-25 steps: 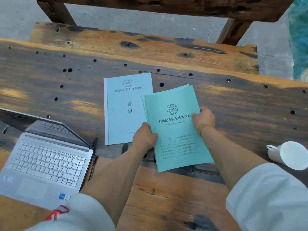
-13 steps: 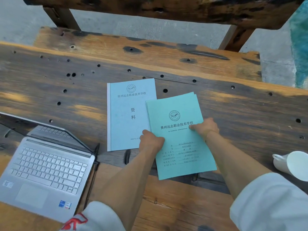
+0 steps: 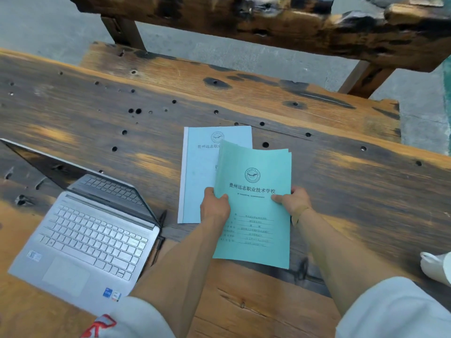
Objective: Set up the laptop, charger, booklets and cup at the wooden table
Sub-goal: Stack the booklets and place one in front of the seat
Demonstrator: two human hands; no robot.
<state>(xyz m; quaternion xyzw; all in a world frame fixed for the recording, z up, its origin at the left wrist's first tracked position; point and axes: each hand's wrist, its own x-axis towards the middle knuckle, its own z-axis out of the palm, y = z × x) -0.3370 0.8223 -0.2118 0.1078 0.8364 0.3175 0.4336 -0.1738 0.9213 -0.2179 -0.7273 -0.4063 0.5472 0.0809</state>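
Both hands grip green booklet, long axis front-to-back.

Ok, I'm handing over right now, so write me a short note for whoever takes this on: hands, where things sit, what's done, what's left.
Left hand grips the left edge of the green booklet; right hand pinches its right edge.
The green booklet partly overlaps the blue booklet, which lies flat on the wooden table.
Laptop is open at the left. White cup is at the right edge, cut off by the frame.
Done: laptop placed, blue booklet down.
Left: set down the green booklet. Charger not in view.
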